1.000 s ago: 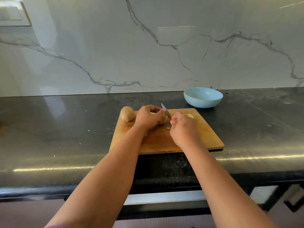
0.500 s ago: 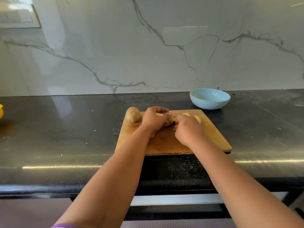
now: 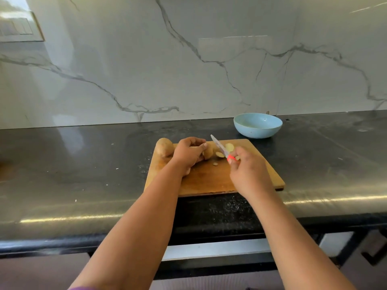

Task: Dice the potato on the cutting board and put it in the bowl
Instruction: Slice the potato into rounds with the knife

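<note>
My left hand [image 3: 188,154] sits on the board [image 3: 209,178], its fingers [image 3: 202,146] curled over the cut potato [image 3: 208,152] and pinning it to the wood. Only the potato's cut end shows past my fingertips. My right hand [image 3: 245,172] grips the knife [image 3: 219,146] by its red handle, fingers wrapped round it. The blade slants up and away to the left, lifted clear of the potato, its tip above the board's far edge.

A few pale slices [image 3: 229,147] lie on the board between the potato and my right hand, one at the far side, another just under the blade, and a small scrap nearer to me. A whole potato [image 3: 164,149] lies at the board's far left corner, just beside my left hand.

The blue bowl [image 3: 257,127] stands on the dark worktop [image 3: 83,164] beyond the board's far right corner, near it but apart. I cannot make out anything in it. The marble wall [image 3: 188,70] rises behind.
</note>
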Demonstrator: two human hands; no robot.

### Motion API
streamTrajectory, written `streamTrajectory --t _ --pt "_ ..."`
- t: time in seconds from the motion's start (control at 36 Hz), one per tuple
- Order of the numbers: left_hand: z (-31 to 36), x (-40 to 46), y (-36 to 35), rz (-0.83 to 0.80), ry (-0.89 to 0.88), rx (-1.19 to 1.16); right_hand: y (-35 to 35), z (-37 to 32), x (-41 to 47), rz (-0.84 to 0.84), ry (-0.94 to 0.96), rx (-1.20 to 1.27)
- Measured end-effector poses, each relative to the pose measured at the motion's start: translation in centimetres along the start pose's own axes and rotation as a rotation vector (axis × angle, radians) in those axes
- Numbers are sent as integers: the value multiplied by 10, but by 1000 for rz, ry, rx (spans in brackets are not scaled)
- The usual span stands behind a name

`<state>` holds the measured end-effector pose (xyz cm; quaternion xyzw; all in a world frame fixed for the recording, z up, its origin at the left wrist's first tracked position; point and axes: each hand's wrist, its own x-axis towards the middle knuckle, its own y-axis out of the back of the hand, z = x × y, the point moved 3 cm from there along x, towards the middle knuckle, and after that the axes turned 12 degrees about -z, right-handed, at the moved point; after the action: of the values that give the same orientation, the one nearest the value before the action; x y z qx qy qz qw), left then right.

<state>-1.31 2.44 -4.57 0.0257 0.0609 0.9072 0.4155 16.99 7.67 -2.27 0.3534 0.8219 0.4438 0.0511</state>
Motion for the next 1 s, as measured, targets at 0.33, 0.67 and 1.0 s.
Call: streamTrajectory --t 0.33,0.67,1.0 --pt "4 1 -2 -7 -62 114 -26 -18 12 -21 -32 -171" --pt "4 3 -5 -4 -56 212 -19 -25 45 -240 -135 -220" --pt "5 -6 1 -89 14 -37 18 0 -4 -173 -94 -138"
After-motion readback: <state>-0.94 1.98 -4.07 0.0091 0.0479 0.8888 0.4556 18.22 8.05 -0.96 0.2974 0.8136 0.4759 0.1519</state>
